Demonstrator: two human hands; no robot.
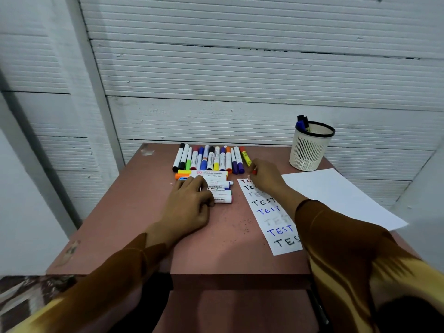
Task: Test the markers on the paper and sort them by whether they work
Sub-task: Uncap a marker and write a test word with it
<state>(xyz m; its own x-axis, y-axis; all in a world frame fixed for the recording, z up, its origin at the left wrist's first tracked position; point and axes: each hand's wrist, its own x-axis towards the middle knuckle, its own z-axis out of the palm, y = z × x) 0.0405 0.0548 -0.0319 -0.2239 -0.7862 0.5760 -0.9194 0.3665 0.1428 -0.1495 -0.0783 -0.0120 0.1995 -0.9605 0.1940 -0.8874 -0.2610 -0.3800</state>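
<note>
My right hand [265, 179] pinches a marker with a red end [254, 172] over the top of a narrow paper strip [276, 233], which carries several "TEST" words in red, black, blue and faint grey. My left hand [189, 203] rests with bent fingers on a stack of whiteboard markers [217, 175] lying crosswise. Behind that stack, several capped markers [209, 159] of many colours lie side by side in a row pointing away from me. My right forearm hides part of the strip.
A white mesh pen cup [310, 150] with blue and black markers in it stands at the back right. A blank white sheet [343, 195] lies right of the strip and overhangs the edge of the small reddish table [216, 248]. A ribbed white wall is close behind.
</note>
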